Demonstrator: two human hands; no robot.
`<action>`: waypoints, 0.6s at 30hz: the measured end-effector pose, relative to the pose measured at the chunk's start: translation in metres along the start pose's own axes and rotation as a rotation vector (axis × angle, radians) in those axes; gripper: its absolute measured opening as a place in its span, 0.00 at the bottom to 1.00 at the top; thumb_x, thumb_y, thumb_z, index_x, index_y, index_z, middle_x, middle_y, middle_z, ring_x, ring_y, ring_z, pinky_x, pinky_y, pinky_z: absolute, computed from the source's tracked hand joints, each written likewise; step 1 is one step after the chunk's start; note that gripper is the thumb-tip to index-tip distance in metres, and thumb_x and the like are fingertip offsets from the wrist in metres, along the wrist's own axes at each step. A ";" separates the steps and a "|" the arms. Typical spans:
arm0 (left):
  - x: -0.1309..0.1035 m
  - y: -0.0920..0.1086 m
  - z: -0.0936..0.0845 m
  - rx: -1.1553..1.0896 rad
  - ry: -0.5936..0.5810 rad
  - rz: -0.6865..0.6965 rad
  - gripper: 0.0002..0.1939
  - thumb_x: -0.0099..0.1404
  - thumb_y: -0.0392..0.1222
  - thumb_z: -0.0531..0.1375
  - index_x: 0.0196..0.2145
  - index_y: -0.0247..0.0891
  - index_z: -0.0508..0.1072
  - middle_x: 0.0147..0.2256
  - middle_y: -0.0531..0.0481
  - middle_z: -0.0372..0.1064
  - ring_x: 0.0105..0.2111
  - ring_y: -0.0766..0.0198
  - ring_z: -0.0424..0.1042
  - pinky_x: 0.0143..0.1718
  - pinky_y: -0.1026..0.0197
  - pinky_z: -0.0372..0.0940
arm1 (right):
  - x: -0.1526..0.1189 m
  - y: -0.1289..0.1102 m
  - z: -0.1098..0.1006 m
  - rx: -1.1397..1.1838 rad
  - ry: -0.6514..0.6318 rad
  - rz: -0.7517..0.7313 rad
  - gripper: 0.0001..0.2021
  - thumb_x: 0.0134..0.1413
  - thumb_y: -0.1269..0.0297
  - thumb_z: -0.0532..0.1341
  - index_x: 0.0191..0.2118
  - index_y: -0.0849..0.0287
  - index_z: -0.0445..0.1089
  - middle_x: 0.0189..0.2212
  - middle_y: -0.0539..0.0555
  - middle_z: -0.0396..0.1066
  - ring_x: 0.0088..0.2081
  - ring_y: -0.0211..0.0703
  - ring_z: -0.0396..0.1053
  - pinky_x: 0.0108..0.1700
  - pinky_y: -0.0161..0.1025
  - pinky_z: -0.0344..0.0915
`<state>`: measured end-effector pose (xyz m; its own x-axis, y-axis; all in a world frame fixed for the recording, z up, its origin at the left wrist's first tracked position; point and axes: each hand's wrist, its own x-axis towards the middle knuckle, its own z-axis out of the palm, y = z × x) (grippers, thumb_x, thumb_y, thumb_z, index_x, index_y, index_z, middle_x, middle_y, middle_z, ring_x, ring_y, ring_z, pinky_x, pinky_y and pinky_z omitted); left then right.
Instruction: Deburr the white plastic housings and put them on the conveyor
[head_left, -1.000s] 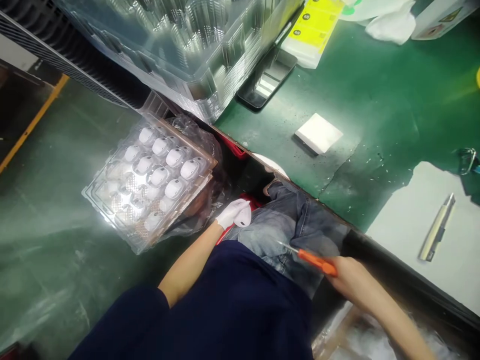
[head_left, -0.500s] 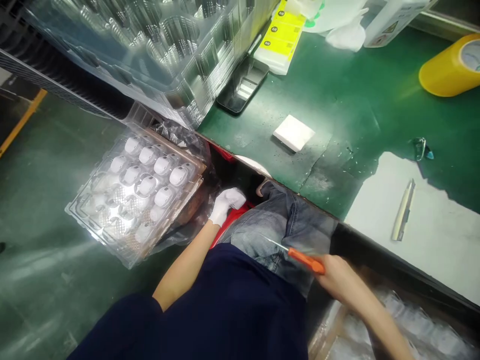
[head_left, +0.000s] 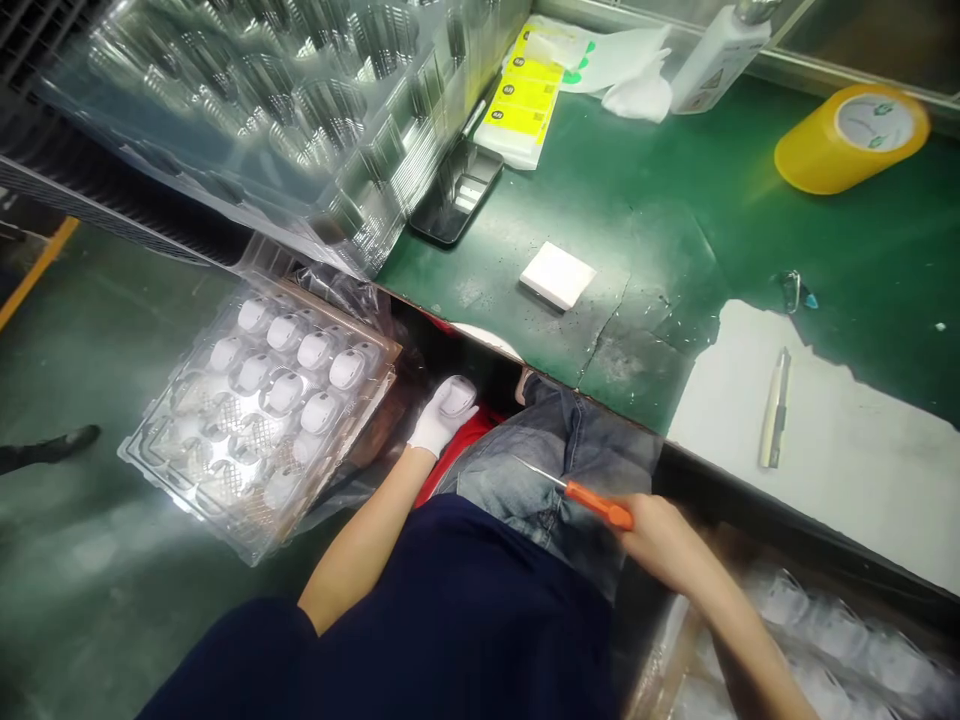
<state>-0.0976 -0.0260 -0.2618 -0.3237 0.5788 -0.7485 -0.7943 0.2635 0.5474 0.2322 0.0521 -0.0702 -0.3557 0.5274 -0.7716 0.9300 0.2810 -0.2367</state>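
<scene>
My left hand, in a white glove, is closed round a small white rounded plastic part above my lap, with a grey, rimmed face turned up. My bare right hand grips the orange handle of a screwdriver. Its thin metal shaft points left over my jeans, apart from the white part. Left of my gloved hand, a clear plastic tray holds several similar white parts in its pockets.
Stacked clear trays stand on the green bench beside a phone. Further right are a white block, a utility knife and a yellow tape roll. More white parts sit at lower right. Another person's foot shows at left.
My left hand has turned, so the white part's rimmed face now shows. The screwdriver stays in my right hand. The view has shifted slightly, and a foot has come in at the left.
</scene>
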 end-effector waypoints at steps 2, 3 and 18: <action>0.003 -0.002 -0.002 0.010 0.035 0.018 0.21 0.66 0.48 0.71 0.53 0.37 0.77 0.48 0.38 0.81 0.49 0.48 0.81 0.52 0.40 0.77 | 0.001 -0.005 0.002 0.015 -0.015 -0.018 0.15 0.54 0.81 0.58 0.32 0.59 0.80 0.28 0.58 0.80 0.29 0.47 0.77 0.31 0.37 0.52; 0.003 -0.003 -0.003 0.029 0.050 0.040 0.22 0.67 0.48 0.70 0.54 0.36 0.76 0.49 0.38 0.80 0.49 0.49 0.81 0.52 0.41 0.77 | 0.001 -0.007 0.003 0.021 -0.023 -0.028 0.15 0.55 0.81 0.57 0.32 0.59 0.79 0.28 0.59 0.81 0.29 0.46 0.77 0.31 0.38 0.51; -0.015 -0.028 -0.004 1.186 0.167 0.688 0.12 0.73 0.49 0.68 0.38 0.37 0.80 0.42 0.47 0.82 0.45 0.58 0.81 0.57 0.46 0.74 | 0.013 0.017 0.003 0.035 -0.056 0.044 0.15 0.61 0.74 0.59 0.25 0.55 0.75 0.27 0.60 0.81 0.33 0.55 0.81 0.33 0.38 0.59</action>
<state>-0.0722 -0.0453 -0.2676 -0.5924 0.7830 -0.1897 0.4309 0.5069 0.7466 0.2433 0.0608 -0.0862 -0.3098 0.4923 -0.8135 0.9477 0.2296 -0.2219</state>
